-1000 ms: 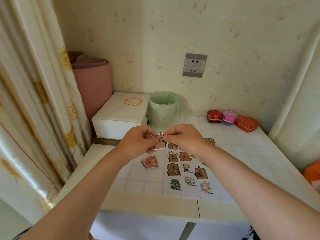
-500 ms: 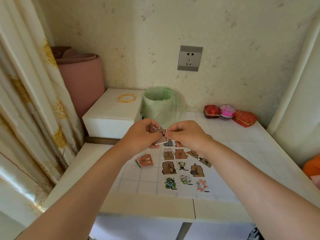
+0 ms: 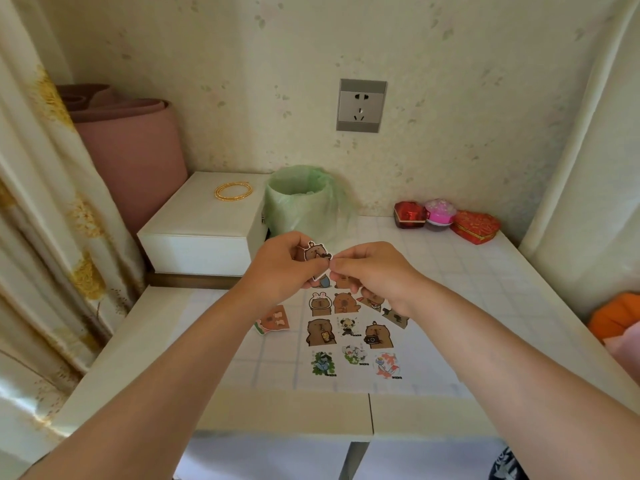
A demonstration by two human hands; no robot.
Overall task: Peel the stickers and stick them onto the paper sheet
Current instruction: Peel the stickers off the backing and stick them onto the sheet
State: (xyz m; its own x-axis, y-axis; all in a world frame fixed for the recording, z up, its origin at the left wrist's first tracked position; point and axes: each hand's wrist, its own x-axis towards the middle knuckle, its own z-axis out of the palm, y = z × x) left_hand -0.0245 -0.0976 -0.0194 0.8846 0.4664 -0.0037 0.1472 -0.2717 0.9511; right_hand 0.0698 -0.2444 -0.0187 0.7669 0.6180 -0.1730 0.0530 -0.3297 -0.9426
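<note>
At ten o'clock from our hands a white box (image 3: 204,223) stands on the desk (image 3: 294,410). A loose sticker (image 3: 273,320) waits at nine o'clock of the stuck rows, within easy reach. Our left hand (image 3: 280,268) pinches the capybara sticker (image 3: 317,252) by its left edge, raised above the paper sheet (image 3: 277,362) so both faces stay free. Our right hand (image 3: 374,271), at its three o'clock, nips the lower corner, we judge to part backing from face. At six o'clock below, stuck stickers (image 3: 320,332) fill neat rows, leaving bare sheet to their right.
</note>
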